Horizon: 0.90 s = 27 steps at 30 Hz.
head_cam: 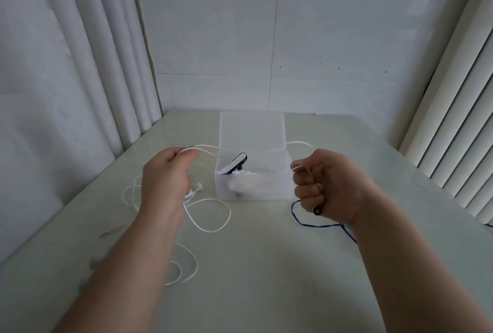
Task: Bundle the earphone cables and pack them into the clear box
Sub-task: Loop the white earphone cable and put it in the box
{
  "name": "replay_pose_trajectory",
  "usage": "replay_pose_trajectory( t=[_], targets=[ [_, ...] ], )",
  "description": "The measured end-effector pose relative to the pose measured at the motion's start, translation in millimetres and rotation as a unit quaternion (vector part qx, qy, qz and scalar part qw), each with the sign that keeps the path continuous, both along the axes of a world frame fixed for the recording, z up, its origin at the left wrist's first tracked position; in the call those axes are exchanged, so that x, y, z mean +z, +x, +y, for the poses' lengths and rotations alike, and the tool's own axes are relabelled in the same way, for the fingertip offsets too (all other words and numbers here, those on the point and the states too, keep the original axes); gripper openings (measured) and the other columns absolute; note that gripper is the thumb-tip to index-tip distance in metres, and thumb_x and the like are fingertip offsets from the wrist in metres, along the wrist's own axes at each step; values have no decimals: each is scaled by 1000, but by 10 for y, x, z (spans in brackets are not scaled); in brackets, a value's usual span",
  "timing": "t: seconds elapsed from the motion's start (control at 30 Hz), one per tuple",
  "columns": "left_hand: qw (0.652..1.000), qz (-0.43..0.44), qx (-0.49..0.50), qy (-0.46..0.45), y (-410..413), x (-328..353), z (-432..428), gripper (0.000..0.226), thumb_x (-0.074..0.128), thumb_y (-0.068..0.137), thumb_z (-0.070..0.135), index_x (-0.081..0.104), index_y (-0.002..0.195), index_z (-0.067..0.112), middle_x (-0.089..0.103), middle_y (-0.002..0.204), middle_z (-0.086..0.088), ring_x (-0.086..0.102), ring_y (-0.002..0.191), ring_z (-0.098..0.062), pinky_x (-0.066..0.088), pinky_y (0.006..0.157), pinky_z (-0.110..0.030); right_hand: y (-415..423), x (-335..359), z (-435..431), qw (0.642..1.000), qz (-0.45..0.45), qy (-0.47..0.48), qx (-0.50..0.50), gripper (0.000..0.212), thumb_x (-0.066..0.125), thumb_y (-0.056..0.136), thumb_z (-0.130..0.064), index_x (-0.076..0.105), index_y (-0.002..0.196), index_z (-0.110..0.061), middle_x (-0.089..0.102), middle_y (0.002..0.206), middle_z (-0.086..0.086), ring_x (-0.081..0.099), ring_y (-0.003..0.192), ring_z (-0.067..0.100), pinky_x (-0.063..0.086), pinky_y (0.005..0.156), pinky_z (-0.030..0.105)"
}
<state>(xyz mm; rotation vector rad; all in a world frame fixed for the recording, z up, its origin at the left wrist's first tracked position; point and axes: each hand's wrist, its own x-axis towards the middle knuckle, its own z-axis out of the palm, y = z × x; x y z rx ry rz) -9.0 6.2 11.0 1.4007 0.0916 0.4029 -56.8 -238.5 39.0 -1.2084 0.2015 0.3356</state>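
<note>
Over table (266, 266), left hand (164, 180) and right hand (328, 183) pinch white cable (206, 146) across clear box (274, 186).

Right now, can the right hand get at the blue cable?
Probably yes: the blue cable lies just below the right hand, nothing between them, though that hand is busy pinching the white cable.

Plain indoor room, home or office cannot tell, pale glossy table (266, 266) filling lower frame, white panelled wall (320, 39) top centre, white pleated curtains (66, 66) upper left, ribbed white curtain or blind (458, 119) right edge
</note>
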Motion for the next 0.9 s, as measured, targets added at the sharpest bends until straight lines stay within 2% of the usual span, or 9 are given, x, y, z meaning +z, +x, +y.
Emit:
replay_pose_trajectory(
  t=[0.07, 0.13, 0.23, 0.3, 0.4, 0.57, 0.7, 0.8, 0.9],
  targets=[
    [999, 9, -29, 14, -11, -3, -30, 8, 65, 84, 16, 71, 81, 12, 32, 44, 6, 27, 40, -16, 26, 41, -19, -3, -3, 23, 1000, -4, 11, 16, 6, 51, 75, -11, 49, 70, -13, 32, 60, -2, 23, 43, 8, 12, 40, 18],
    [998, 16, -51, 31, -25, -6, -61, 10, 62, 86, 14, 71, 88, 12, 38, 47, 5, 32, 39, -15, 29, 44, -22, -3, -21, 58, 1000, -10, -23, 17, 13, 49, 84, -10, 53, 72, -11, 37, 57, -1, 26, 41, 8, 14, 38, 17],
    [996, 12, -46, 69, -32, -9, -89, 13, 61, 85, 9, 69, 92, 17, 45, 52, 1, 37, 39, -14, 33, 48, -26, 1, -13, 92, 998, -16, -68, 7, 14, 54, 84, -12, 67, 79, -9, 47, 58, 1, 34, 43, 10, 24, 37, 17],
    [996, 9, -30, 86, -25, -15, -90, 17, 60, 86, 8, 67, 98, 18, 45, 55, -2, 38, 40, -14, 35, 47, -25, 11, -6, 88, 998, -12, -60, -12, 23, 51, 84, -13, 72, 91, -6, 52, 62, 3, 40, 48, 13, 29, 40, 18],
    [997, 4, 26, 75, -8, -5, -55, 16, 57, 87, 7, 67, 94, 18, 42, 58, -6, 39, 41, -17, 34, 37, -16, 21, -1, 63, 1000, -10, -16, -24, 36, 39, 86, -14, 66, 108, -4, 55, 63, 6, 44, 50, 15, 35, 42, 19],
    [997, -2, 55, 63, -16, 8, -22, 15, 57, 85, 5, 66, 91, 16, 41, 58, -8, 34, 46, -23, 32, 33, -13, 25, 36, 63, 1000, 8, 18, -12, 36, 40, 90, -23, 63, 110, -4, 60, 65, 9, 44, 51, 17, 45, 44, 22],
    [997, -7, 59, 54, -41, 29, -44, 14, 58, 86, 5, 64, 86, 17, 40, 59, -9, 31, 48, -24, 33, 32, -14, 25, 3, 55, 1000, -3, 27, -9, 38, 40, 93, -15, 60, 119, 4, 65, 72, 17, 56, 48, 18, 54, 51, 28],
    [997, -7, 57, 53, -48, 35, -45, 15, 59, 86, 5, 64, 84, 19, 39, 60, -9, 31, 49, -24, 33, 32, -13, 12, -14, 46, 1000, -14, 15, 11, 37, 36, 91, -7, 60, 119, 2, 64, 72, 17, 55, 49, 19, 53, 54, 28],
    [997, -4, 47, 58, -57, 37, -51, 15, 59, 86, 6, 63, 82, 20, 39, 60, -10, 33, 44, -21, 33, 34, -13, 0, -65, 43, 990, -61, -116, 47, 26, 49, 95, -12, 64, 116, -8, 54, 62, 6, 43, 50, 16, 40, 52, 27]
  ],
)
